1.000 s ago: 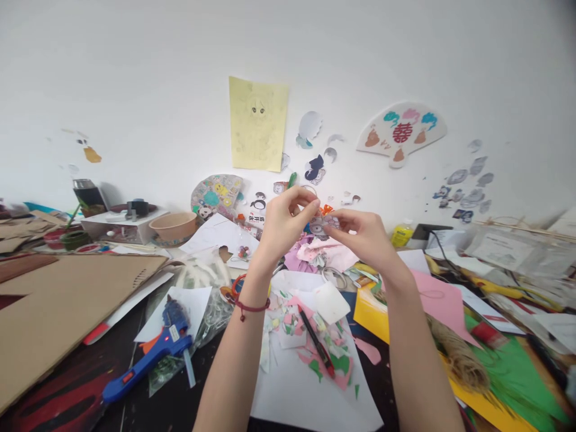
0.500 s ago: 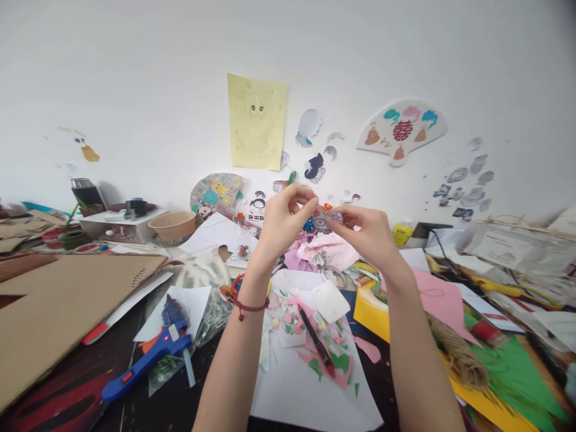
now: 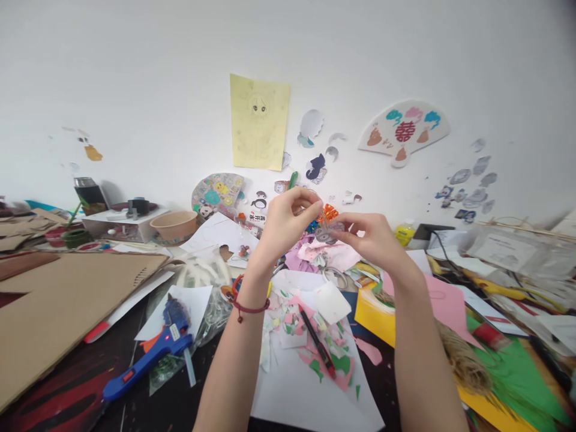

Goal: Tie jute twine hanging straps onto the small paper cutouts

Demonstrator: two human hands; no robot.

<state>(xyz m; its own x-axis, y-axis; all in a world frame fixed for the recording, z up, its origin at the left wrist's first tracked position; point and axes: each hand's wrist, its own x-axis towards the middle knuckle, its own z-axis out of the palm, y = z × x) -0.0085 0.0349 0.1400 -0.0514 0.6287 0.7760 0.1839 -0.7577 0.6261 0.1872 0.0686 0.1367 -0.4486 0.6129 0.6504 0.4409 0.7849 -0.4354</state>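
Observation:
Both my hands are raised over the middle of the cluttered table. My right hand [image 3: 366, 235] pinches the edge of a small grey paper cutout [image 3: 330, 234] with a drawn pattern. My left hand [image 3: 288, 221] is just left of the cutout, thumb and forefinger pressed together. Whatever lies between those fingertips is too small to make out. Behind the hands is a small bright orange piece [image 3: 331, 211]. Below them, a white sheet [image 3: 310, 405] carries pink and green paper scraps and a black and red pen [image 3: 317, 341].
A blue glue gun [image 3: 155, 359] lies at left beside large cardboard [image 3: 76, 312]. Behind it stands a round tan bowl [image 3: 174, 225]. Twine [image 3: 465, 363], green sheets [image 3: 522, 384] and pink paper [image 3: 447, 306] crowd the right. Cutouts and a paper fan [image 3: 405, 132] hang on the wall.
My hands have moved slightly apart, the right one shifting a little right and down. The cutout stays in my right fingers, and more of the orange piece shows between the hands.

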